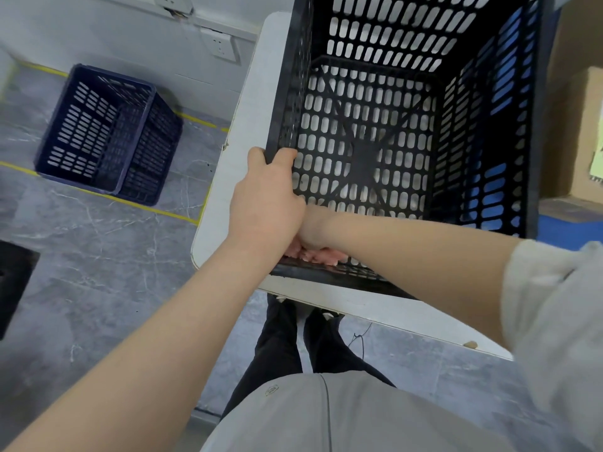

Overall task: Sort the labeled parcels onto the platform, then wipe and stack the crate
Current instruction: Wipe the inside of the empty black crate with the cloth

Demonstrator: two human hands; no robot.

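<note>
Head view: the black crate (362,164) is standing on the white table (254,93), taking up most of the table's near-left end, with its open top facing the camera. The left hand (267,203) is gripping the crate's near-left corner, fingers curled over the rim and the thumb lying on the outer side. The right hand (310,233) is reaching across from the right and dipping inside the crate against its near wall, just beside the left wrist. Something pinkish is showing through the slots of that wall there, but the left hand is covering most of the right hand, so I cannot tell how its fingers are lying or whether they are holding anything. A dark blue crate (107,132) is sitting on the grey floor (98,256) at far left, well apart from the table. A cardboard box (584,132) is standing at the right edge, just beside the black crate.
</note>
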